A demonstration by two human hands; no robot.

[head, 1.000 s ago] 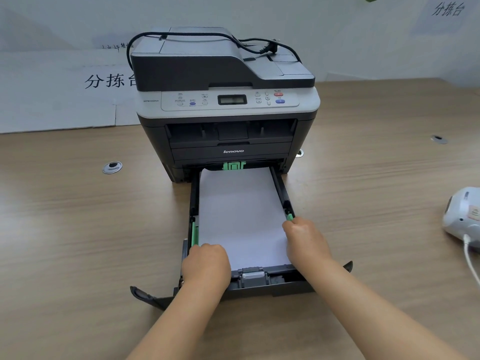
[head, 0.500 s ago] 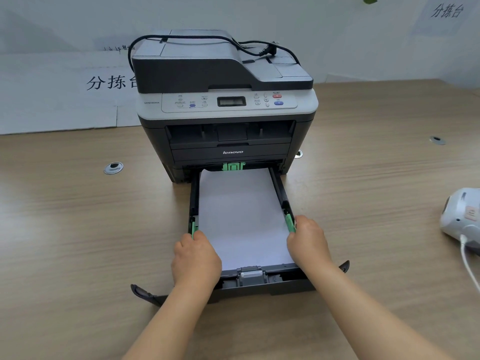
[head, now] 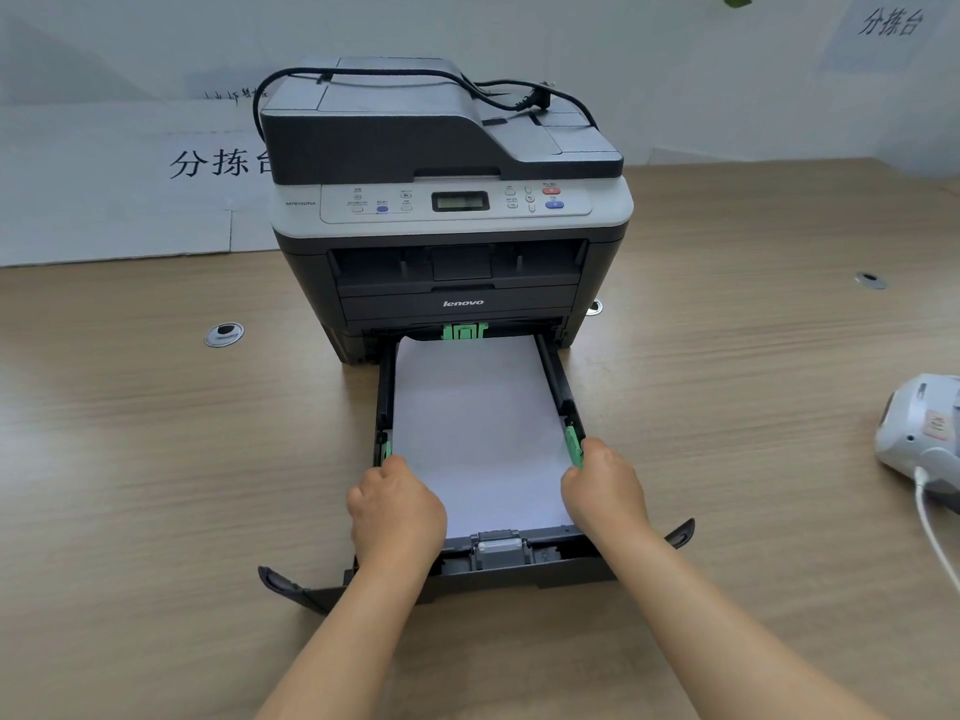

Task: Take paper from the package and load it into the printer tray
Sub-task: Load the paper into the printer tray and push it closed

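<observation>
Both hands, left hand [head: 396, 504] at eight o'clock, right hand [head: 602, 488] at four, pinch the green side guides [head: 573, 445] snug against the paper stack [head: 480, 433] lying in the pulled-out printer tray [head: 519, 569], apparently squaring it.

A light wood-grain tabletop [head: 156, 459] fills most of the view. Three round silver cable grommets are set into it: one at the left [head: 224, 334], one at the far right [head: 870, 279], and one partly hidden near the middle [head: 595, 307]. A white rounded plastic device [head: 922, 433] with a white cable [head: 935, 537] is seen at the right edge. White paper signs printed with black Chinese characters are fixed to the pale wall, one at the left [head: 218, 161] and one at the upper right [head: 889, 22].
</observation>
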